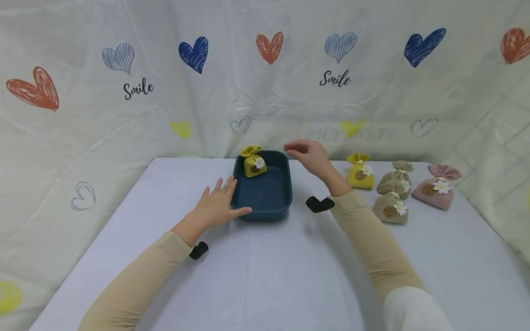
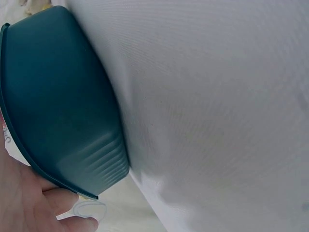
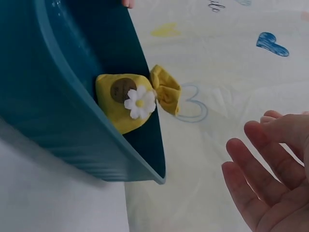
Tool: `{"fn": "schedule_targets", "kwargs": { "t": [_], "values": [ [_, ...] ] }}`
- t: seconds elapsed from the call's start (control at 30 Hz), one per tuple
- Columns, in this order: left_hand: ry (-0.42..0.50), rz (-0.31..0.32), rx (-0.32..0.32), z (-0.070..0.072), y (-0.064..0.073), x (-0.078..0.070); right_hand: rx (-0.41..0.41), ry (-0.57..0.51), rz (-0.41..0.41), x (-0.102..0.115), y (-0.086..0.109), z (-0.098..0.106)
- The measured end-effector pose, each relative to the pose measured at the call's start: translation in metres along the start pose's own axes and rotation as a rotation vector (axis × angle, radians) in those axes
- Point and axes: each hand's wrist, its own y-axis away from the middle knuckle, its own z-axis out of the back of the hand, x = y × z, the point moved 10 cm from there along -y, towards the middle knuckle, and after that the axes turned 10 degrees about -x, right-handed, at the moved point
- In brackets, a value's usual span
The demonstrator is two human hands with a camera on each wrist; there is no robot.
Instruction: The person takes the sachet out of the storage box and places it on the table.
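A dark teal plastic bin (image 1: 265,195) stands on the white table. In its far left corner leans a small yellow cloth pouch (image 1: 253,166) with a white flower; the same pouch (image 3: 123,101) shows in the right wrist view. My left hand (image 1: 217,204) rests on the bin's left rim, fingers spread. In the left wrist view its fingers (image 2: 60,200) touch the rim. My right hand (image 1: 308,156) hovers beyond the bin's far right corner, fingers loosely bent, with nothing in it. The right wrist view shows the right hand (image 3: 270,169) apart from bin and pouch.
To the right sit another yellow pouch (image 1: 360,174), two beige pouches (image 1: 389,209) close together, and a pink pouch (image 1: 434,191), each with a white flower. A light curtain (image 1: 232,92) printed with hearts hangs behind the table (image 1: 248,276). Each wrist carries a black device.
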Motion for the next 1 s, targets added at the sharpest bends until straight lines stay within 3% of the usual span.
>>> {"fn": "schedule_targets", "kwargs": {
  "t": [0.37, 0.67, 1.0],
  "values": [
    [0.006, -0.006, -0.002, -0.002, 0.0, 0.0, -0.004, -0.097, -0.098, -0.009, -0.013, -0.025],
    [-0.003, 0.008, -0.009, 0.002, 0.0, 0.004, -0.1, -0.343, -0.306, -0.021, -0.03, -0.042],
    [0.002, 0.006, 0.0, 0.002, 0.0, 0.002, -0.085, -0.324, -0.42, -0.037, -0.033, -0.067]
  ]
}}
